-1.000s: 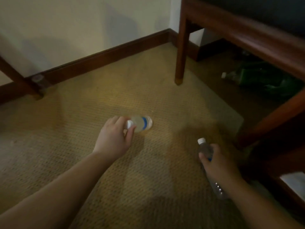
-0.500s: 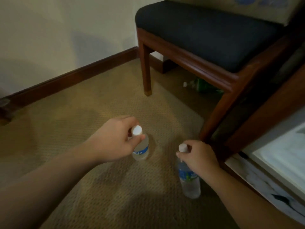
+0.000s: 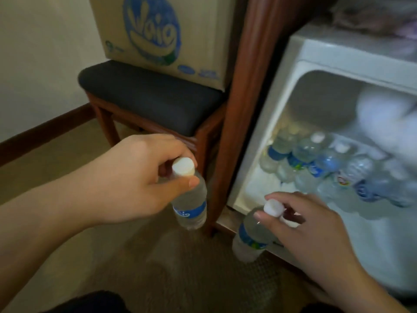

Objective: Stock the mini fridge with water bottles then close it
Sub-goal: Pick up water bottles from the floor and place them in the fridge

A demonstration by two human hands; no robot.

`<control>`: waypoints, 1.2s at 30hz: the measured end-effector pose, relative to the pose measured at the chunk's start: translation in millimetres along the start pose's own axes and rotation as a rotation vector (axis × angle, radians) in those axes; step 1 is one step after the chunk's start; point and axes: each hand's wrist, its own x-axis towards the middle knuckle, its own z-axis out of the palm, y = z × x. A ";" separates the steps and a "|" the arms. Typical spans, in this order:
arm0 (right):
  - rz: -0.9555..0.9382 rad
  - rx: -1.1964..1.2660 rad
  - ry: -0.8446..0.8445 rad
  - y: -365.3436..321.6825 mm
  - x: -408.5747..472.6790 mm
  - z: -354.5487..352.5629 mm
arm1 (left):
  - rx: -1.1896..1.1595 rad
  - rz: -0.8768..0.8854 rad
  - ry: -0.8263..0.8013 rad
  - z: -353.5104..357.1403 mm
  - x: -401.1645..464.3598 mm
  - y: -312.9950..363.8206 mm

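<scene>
Single head-worn view, close, angled forward and down toward open mini fridge [image 3: 300,55] and carpet [image 3: 180,267].

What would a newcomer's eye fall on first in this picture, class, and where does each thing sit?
Probably the open mini fridge at right, brightly lit, with water bottles crowded inside. Next, the two hands in front: the left hand and right hand each hold a bottle by the neck. Behind, a printed cardboard box stands on a dark-cushioned chair.

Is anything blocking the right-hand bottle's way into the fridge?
No door or barrier: the fridge is open. But stocked bottles crowd the shelf just beyond the right hand and its bottle, leaving the front left corner free.
</scene>
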 end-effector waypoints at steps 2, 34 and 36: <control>0.037 0.035 0.095 4.9 -3.0 -27.6 | 0.007 0.063 0.007 5.5 16.5 17.6; 0.687 -0.042 0.658 169.9 30.2 -145.7 | -0.102 0.299 -0.117 166.9 162.6 158.1; 0.682 -0.065 0.668 177.2 27.3 -137.1 | -0.109 0.291 -0.106 177.3 167.3 160.0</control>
